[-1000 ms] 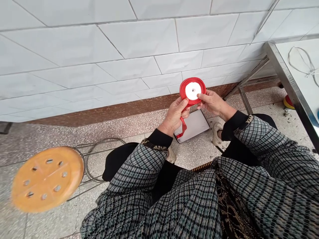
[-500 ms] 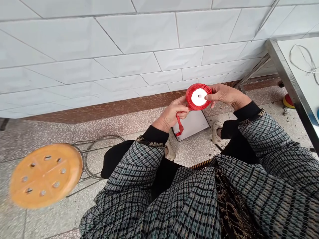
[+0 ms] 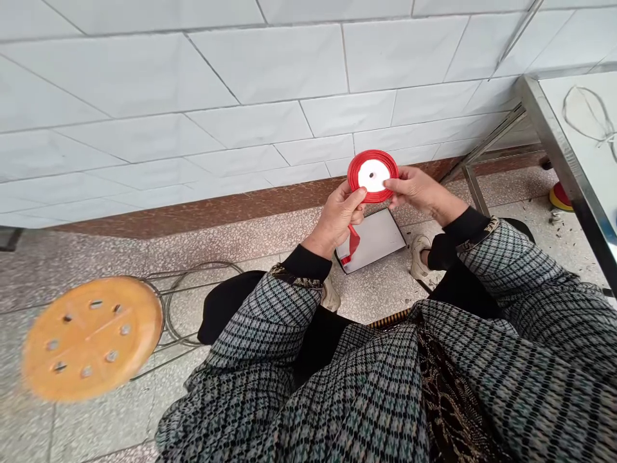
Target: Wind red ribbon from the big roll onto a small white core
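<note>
Likely workroom: tiled wall (image 3: 289, 64), metal-framed table (image 3: 556, 138)

A white-centred red ribbon roll (image 3: 376, 168) is held aloft, loose end (image 3: 354, 242) dangling.

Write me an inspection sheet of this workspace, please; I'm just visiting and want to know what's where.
Surface: speckled floor beneath the raised hands; white-topped table with a metal frame at the right.
Job's things: red ribbon roll with a white face; a loose ribbon end hangs below it.
Clutter: pale flat rectangle with dark edges on the floor; red-and-yellow object near the table, kind unclear.
Grippers: bare hands; left hand and right hand both hold the roll, thumbs on its face.
Cables: thin pale looped cord on the table, type unclear.
Surroundings: white tiled wall ahead; orange stool at the left.
</note>
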Motion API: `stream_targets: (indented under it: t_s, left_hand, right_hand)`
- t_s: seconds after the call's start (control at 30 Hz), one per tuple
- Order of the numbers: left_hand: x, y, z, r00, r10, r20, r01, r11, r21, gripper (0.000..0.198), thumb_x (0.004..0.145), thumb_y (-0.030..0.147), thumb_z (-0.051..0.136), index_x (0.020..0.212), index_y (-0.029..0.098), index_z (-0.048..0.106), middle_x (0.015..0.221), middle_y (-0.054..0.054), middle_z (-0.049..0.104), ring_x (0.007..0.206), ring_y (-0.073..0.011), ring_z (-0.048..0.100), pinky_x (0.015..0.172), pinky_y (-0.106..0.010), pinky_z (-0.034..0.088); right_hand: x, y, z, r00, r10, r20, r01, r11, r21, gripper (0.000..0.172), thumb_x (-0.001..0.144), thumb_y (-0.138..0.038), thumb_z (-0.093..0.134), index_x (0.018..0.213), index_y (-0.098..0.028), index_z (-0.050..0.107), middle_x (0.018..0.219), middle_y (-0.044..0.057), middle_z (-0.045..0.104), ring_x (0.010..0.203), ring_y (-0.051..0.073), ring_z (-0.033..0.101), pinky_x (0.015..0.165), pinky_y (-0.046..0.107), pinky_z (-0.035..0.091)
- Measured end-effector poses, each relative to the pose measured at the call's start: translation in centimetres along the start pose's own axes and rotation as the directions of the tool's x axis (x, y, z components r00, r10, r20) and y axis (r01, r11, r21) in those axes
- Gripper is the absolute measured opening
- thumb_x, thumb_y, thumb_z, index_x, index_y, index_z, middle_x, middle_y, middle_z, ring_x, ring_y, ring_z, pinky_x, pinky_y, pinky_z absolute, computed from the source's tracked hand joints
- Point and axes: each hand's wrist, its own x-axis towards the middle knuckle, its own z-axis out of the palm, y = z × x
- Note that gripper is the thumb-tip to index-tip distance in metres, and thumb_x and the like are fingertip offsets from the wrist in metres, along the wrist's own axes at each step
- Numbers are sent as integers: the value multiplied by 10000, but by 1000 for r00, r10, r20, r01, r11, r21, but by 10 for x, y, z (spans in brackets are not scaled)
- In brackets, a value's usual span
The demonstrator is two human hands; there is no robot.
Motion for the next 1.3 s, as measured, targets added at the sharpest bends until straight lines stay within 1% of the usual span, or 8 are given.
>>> stream_targets:
  t_s: [0.1, 0.2, 0.4, 0.67, 0.8, 1.0, 1.17, 1.3]
  left_hand:
    - [1, -7, 5, 997, 48, -65, -53, 996, -78, 273, 860, 392, 737, 925, 202, 553, 598, 81, 452, 424, -18, 236, 428, -206, 179]
    - [1, -9, 7, 997, 76, -25, -78, 989, -123, 295, 824, 380, 775, 928, 199, 567, 595, 84, 459, 419, -13, 230, 433, -212, 169]
    - [-2, 4, -4, 983, -3, 184, 38, 981, -191, 308, 699, 228, 765, 979, 172, 649, 594, 76, 462, 413, -19, 240, 443, -237, 158]
    - [-3, 13, -14, 988, -78, 137, 89, 993, -79, 342, 689, 120, 697, 1027, 173, 680, 654, 60, 535, 441, -17, 199, 456, -238, 119]
    - [-6, 16, -15, 964, -103, 246, 105, 994, 2, 469, 695, 169, 752, 1157, 185, 669, 740, 33, 586, 464, -17, 199, 455, -246, 116]
    - [-6, 14, -10, 955, -163, 247, 119, 976, 182, 487, 766, 357, 843, 1186, 180, 669, 598, 81, 375, 477, -33, 201, 461, -253, 110]
    - [-3, 6, -8, 982, -83, 171, 71, 995, 75, 393, 789, 354, 811, 1105, 184, 652, 626, 78, 405, 464, -23, 195, 454, -249, 127]
    - [-2, -3, 0, 998, 25, 63, -20, 997, -76, 329, 804, 411, 789, 987, 200, 615, 599, 96, 376, 444, -23, 187, 449, -239, 153]
  right_hand:
    - [2, 20, 19, 997, -49, -63, 60, 982, 181, 335, 762, -336, 868, 943, -158, 648, 709, -29, 647, 536, 66, 565, 567, 223, 611]
    - [4, 24, 20, 994, -100, -46, 107, 973, 202, 423, 702, -384, 912, 930, -159, 636, 738, -29, 655, 551, 59, 567, 575, 212, 601]
    - [6, 2, -12, 991, -71, 112, 65, 996, 55, 457, 690, -425, 934, 936, -153, 663, 672, -48, 603, 512, 49, 505, 529, 200, 577]
    - [-1, -21, -34, 984, 7, 178, 22, 987, -160, 305, 748, -269, 891, 953, -117, 724, 760, 15, 694, 533, 69, 576, 490, 208, 579]
    - [-9, -32, -34, 978, 82, 193, -21, 953, -303, 216, 750, -187, 865, 929, -137, 756, 725, 12, 723, 501, 86, 609, 475, 211, 578]
    - [-13, -41, -33, 957, 164, 239, -48, 903, -427, 211, 732, -134, 860, 921, -155, 769, 687, -2, 727, 488, 95, 626, 468, 204, 576]
    - [-8, -33, -30, 973, 142, 183, -88, 958, -272, 275, 731, -214, 885, 957, -148, 742, 700, 1, 714, 496, 88, 609, 473, 206, 579]
    - [-4, -5, -1, 998, 28, 47, -29, 999, 19, 328, 736, -329, 891, 913, -156, 676, 678, -18, 664, 494, 70, 556, 501, 209, 588]
